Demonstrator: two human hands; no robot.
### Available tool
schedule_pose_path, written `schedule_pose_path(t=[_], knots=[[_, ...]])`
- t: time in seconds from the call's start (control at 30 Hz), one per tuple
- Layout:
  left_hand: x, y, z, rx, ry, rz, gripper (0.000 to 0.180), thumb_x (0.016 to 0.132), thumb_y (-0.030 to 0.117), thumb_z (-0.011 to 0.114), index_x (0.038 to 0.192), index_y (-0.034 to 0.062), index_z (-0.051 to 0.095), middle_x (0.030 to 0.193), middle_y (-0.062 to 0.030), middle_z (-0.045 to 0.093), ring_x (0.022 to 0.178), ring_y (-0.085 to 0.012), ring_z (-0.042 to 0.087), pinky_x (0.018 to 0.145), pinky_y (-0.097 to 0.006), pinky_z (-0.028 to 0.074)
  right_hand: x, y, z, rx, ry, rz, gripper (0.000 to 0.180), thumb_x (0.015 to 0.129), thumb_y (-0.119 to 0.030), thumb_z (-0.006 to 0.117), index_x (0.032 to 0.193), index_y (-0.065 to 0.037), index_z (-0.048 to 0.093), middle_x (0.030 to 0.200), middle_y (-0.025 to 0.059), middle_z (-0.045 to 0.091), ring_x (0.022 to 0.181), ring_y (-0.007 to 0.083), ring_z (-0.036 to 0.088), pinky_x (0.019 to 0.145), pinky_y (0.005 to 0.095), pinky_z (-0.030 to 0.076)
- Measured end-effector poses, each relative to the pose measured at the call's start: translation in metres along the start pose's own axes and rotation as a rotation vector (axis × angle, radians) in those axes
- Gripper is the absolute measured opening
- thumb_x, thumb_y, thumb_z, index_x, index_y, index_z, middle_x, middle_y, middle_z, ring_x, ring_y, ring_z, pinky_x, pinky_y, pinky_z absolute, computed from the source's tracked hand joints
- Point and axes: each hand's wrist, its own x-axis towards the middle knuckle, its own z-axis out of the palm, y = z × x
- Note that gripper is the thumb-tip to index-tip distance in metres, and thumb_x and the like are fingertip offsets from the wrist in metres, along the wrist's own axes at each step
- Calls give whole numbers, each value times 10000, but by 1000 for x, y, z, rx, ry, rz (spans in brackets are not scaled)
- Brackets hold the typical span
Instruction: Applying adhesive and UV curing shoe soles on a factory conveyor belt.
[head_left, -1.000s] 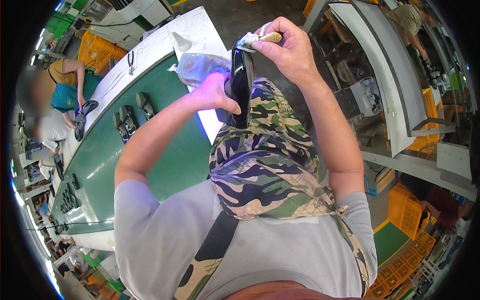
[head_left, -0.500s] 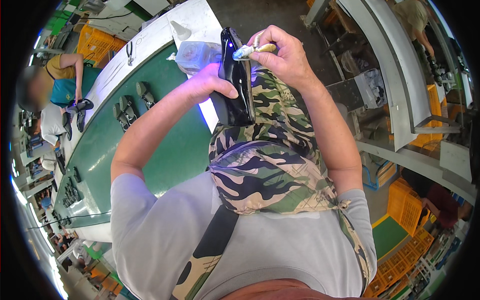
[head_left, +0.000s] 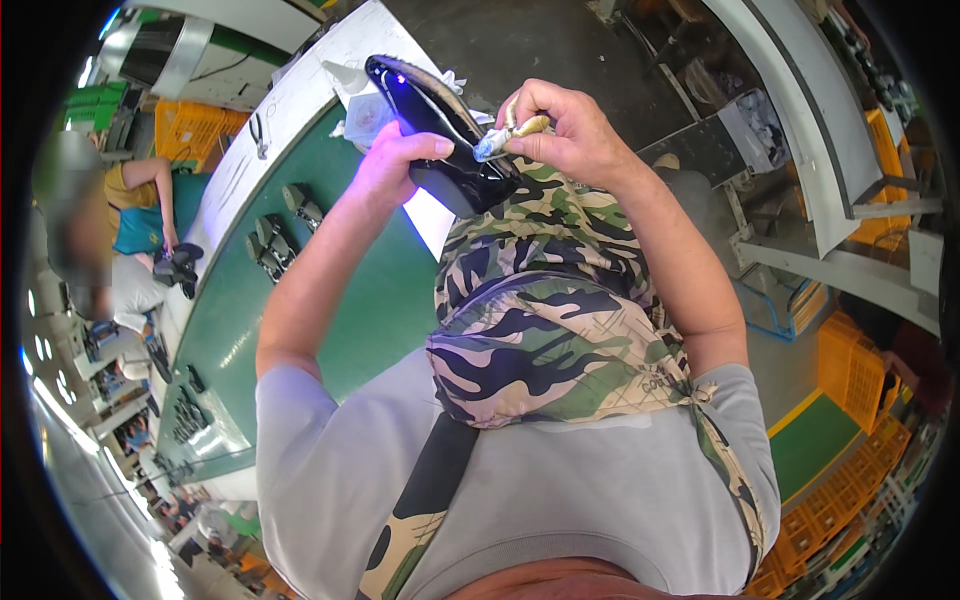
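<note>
My left hand (head_left: 400,165) grips a glossy black shoe (head_left: 425,125) near its heel end, thumb across the upper, and holds it tilted with the toe pointing up and left. Pinched in my right hand (head_left: 565,130) is a small whitish rag (head_left: 492,146) with a bluish, stained tip. That tip meets the edge of the shoe facing my right hand. Behind the shoe, a translucent bluish plastic container (head_left: 366,118) stands partly hidden. What lies under my right fingers is covered.
A green-topped bench with a white border (head_left: 305,85) curves along my left, carrying several dark shoes (head_left: 268,245) and pliers (head_left: 259,136). A pale cone (head_left: 343,75) stands near the container. Across the bench, a person (head_left: 145,200) handles dark shoes. Orange crates (head_left: 850,370) stand at right.
The shoe has tipped, its toe swinging left. My right hand has moved lower with the rag, along the shoe's edge toward the heel. The whole view has shifted slightly.
</note>
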Motion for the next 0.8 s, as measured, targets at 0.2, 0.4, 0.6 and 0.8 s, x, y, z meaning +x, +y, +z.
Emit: schedule_pose_path(t=[0.2,0.4,0.6,0.8], knots=[[7,-18,-7,-48,48,63,613,706,19,687,1295,-17,520,1182,-157,655,1119,-304,639,1037,-433,494,-19,1,-16,-2,31,-21,237,827,-38,729,827,-62,494,969,86,652,936,141,601,813,296,472],[8,-34,-4,-370,18,141,551,731,20,676,1267,8,548,1198,-147,647,1132,-329,629,1061,-466,477,-34,24,-18,304,243,42,208,836,-19,737,847,-65,534,995,77,647,944,138,602,846,289,485],[14,-40,16,-443,30,211,558,729,46,683,1269,21,546,1193,-145,643,1143,-324,623,1069,-465,473,-36,37,-7,384,508,111,195,833,-21,760,875,-43,572,960,52,647,838,98,603,747,238,508],[26,-35,41,-118,120,384,550,735,19,684,1260,2,523,1163,-148,625,1108,-293,619,1050,-424,473,-48,40,-13,380,690,194,179,824,-3,759,869,-36,589,873,26,634,758,73,589,680,228,498]])
